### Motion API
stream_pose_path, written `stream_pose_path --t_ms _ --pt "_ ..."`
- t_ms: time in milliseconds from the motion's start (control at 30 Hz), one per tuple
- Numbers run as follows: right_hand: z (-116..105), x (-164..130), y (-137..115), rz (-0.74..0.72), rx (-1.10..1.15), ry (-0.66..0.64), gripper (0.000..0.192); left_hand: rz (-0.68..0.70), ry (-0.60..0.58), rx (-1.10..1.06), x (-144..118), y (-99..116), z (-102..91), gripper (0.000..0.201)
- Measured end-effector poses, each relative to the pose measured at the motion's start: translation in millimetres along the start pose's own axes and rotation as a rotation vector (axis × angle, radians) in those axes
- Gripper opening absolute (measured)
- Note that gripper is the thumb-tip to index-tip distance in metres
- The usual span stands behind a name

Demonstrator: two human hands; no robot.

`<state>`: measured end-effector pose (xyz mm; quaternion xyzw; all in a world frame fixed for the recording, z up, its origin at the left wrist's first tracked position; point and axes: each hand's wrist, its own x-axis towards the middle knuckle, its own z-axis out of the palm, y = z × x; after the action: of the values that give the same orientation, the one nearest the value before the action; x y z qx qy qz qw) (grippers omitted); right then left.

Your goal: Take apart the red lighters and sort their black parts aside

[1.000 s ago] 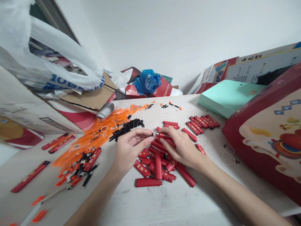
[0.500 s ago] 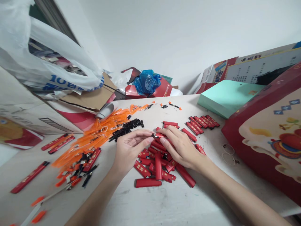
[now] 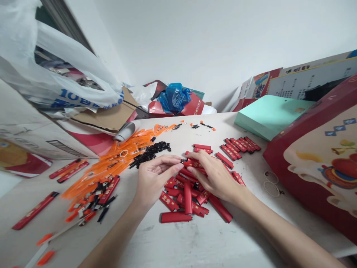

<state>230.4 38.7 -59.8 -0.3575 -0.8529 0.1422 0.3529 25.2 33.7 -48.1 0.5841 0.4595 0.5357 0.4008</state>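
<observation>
Above a heap of red lighter casings (image 3: 188, 197), my two hands meet. My right hand (image 3: 216, 173) is closed around a red lighter casing (image 3: 193, 162) with gold lettering, its end pointing left. With thumb and fingertips pinched at that end, my left hand (image 3: 157, 171) holds a small black part (image 3: 183, 160); its exact shape is mostly hidden by the fingers. Left of my left hand lies a pile of small black pieces (image 3: 152, 152), beside a spread of translucent orange strips (image 3: 111, 160).
Several red lighters (image 3: 241, 145) lie in a row at the right, near a mint-green box (image 3: 270, 113). A large red printed bag (image 3: 315, 156) borders the right side. Cardboard boxes and a white plastic bag (image 3: 83, 78) crowd the left. Clear rings (image 3: 271, 183) lie right.
The red casing in my right hand has turned so its gold lettering shows, and it sits closer to the black part. My right fingers have shifted slightly; my left hand barely moved.
</observation>
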Motion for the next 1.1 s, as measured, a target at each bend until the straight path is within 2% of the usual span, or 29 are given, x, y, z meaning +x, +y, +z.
stream_pose_path --t_ms 300,567,1100 --pt "4.6 -2.2 0.5 0.009 0.056 0.043 0.022 0.028 0.057 0.046 -4.6 5.8 4.3 0.011" --pt "8.2 -3.7 -1.9 -0.011 0.074 0.113 0.013 0.138 0.117 0.114 -13.4 2.5 10.5 0.008" --pt "14.0 -5.6 -13.1 -0.011 0.103 0.162 0.012 0.368 0.177 0.214 -20.8 -4.8 14.9 0.007"
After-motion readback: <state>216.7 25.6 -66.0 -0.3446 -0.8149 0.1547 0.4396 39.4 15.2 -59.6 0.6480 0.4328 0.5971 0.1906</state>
